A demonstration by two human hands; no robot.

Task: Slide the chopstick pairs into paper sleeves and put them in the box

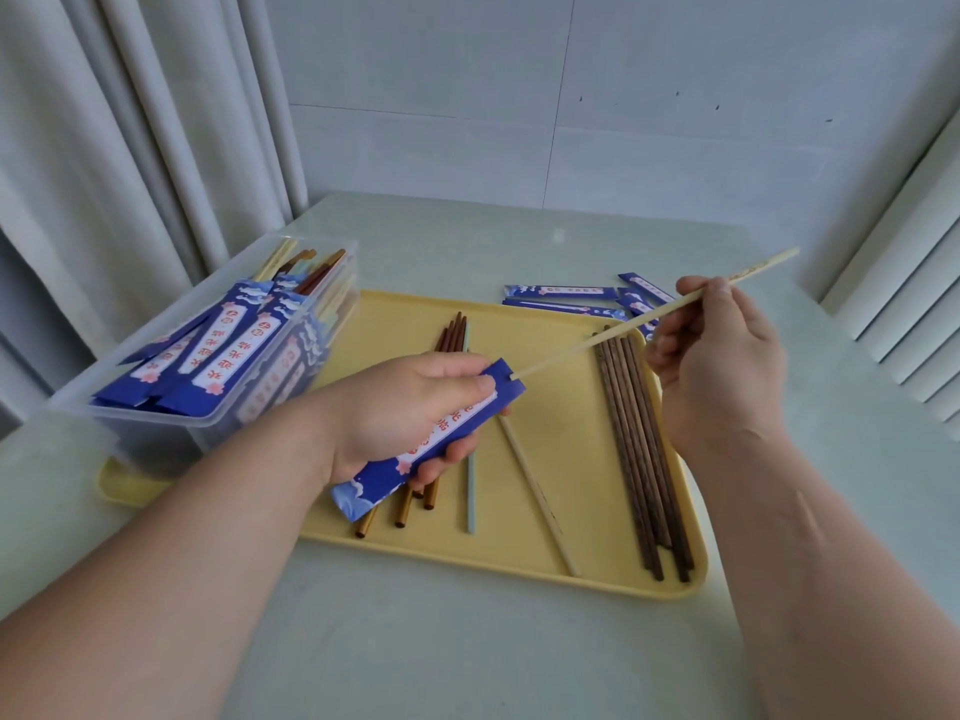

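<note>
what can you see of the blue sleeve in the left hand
The paper sleeve is dark blue with a white label strip, red characters, pink flowers and pale clouds at its lower end. The left hand grips its middle, tilted above the yellow tray. A pale chopstick meets its notched upper end.

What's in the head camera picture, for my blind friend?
A left hand holds a blue paper sleeve while the right hand pinches a pale wooden chopstick, tip at the sleeve's open end, above a yellow plastic tray of loose chopsticks. A clear plastic box holds sleeved pairs.
</note>
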